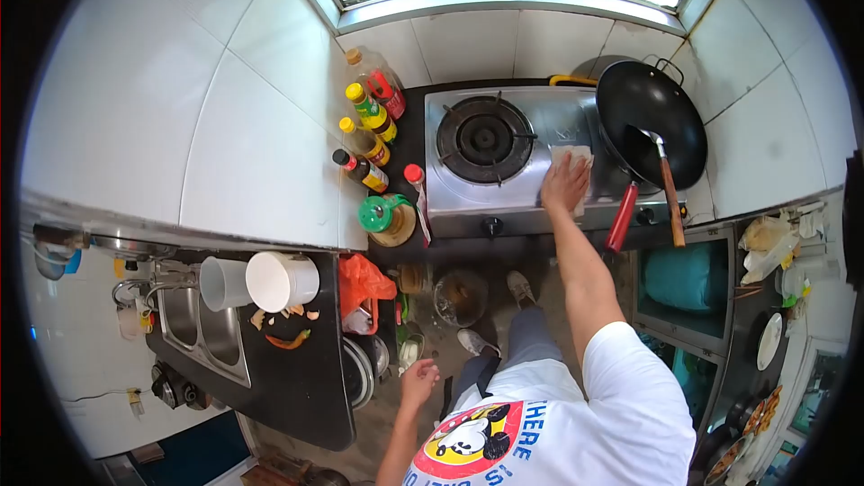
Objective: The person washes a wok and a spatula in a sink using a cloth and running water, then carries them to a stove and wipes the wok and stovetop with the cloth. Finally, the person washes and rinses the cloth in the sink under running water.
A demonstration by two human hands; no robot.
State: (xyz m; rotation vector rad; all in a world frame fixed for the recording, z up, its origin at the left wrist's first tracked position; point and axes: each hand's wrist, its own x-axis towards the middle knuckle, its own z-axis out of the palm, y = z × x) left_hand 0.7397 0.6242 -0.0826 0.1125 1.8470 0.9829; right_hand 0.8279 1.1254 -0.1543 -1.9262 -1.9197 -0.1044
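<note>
My right hand (566, 184) lies on a pale cloth (581, 159), pressing it against the steel top of the gas stove (551, 108), between the left burner (485, 139) and the wok. The fingers point away from me and rest over the cloth. Low beside my body, my left hand (420, 382) hangs in the air with its fingers partly curled; whether anything is in it cannot be made out. A black wok (652, 108) with a red handle (622, 218) covers the stove's right side, and a wooden-handled spatula (670, 189) leans in it.
Several sauce bottles (371, 112) and a green-lidded jar (389, 220) line the stove's left. White tub (282, 280), food scraps (288, 339) and a double sink (201, 324) are on the left counter. On the floor stands a bowl (460, 297); at right is a cabinet (686, 277).
</note>
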